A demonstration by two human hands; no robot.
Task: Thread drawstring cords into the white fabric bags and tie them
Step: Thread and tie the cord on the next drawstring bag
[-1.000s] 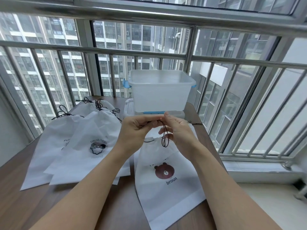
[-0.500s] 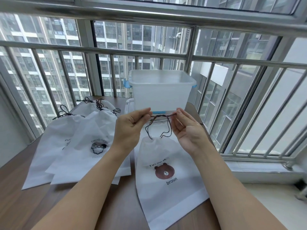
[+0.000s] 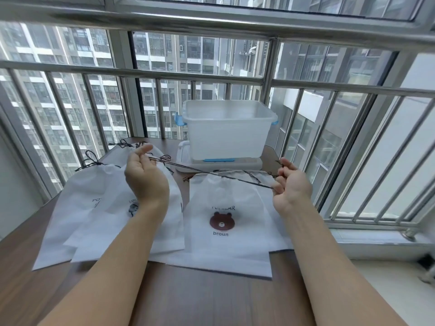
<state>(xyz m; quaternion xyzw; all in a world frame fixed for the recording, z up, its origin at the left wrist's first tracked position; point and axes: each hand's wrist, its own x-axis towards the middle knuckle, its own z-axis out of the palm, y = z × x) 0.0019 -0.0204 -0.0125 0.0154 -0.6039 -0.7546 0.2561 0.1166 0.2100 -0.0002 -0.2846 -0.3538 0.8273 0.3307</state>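
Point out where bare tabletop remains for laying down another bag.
Bare wood table runs along the near edge, below the bear bag and around the forearms. A narrow strip shows between the bag pile and the bear bag. The far side is crowded: the plastic bin on its lid, with the cord stretched across.

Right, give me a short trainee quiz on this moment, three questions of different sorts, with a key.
1. True or false: the dark cord is stretched taut between the left hand and the right hand.
2. Which picture is printed on the white bag lying under the cord? A) a brown bear B) a yellow duck C) a red star
3. Fill in: the clear plastic bin stands on its ____.

Key: 1 true; 2 A; 3 lid
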